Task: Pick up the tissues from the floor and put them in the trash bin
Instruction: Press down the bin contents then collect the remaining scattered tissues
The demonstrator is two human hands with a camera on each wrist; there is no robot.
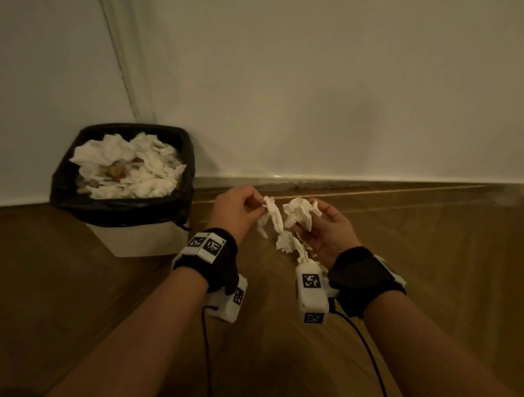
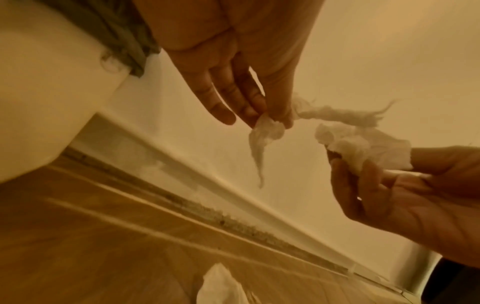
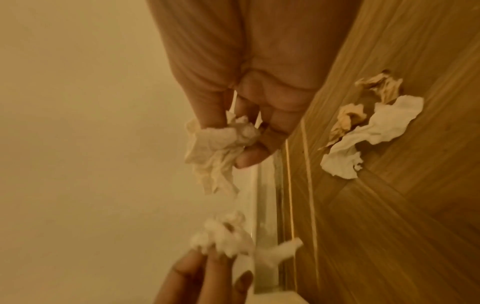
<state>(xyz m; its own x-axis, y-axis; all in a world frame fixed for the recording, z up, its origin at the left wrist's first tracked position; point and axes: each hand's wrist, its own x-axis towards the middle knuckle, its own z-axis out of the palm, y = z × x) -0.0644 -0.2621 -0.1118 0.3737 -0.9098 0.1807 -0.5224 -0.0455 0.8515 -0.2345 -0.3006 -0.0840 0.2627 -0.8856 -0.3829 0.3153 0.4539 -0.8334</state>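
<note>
Both hands hover above the wooden floor, just right of the trash bin (image 1: 143, 238). My left hand (image 1: 237, 210) pinches a twisted white tissue (image 1: 272, 215) between thumb and fingertips; the same tissue (image 2: 265, 131) dangles in the left wrist view. My right hand (image 1: 324, 232) grips a crumpled white tissue (image 1: 300, 212), which shows as a wad (image 3: 221, 142) in the right wrist view. More tissues (image 3: 369, 133) lie on the floor below the hands, one white and some brownish. The bin has a black liner (image 1: 65, 187) and holds several crumpled tissues (image 1: 136, 168).
A white wall (image 1: 328, 77) with a pale skirting strip (image 1: 350, 184) runs right behind the hands. The bin sits in the corner at the left. Wooden floor (image 1: 456, 247) stretches to the right. Black cables (image 1: 376, 366) trail from the wrist cameras.
</note>
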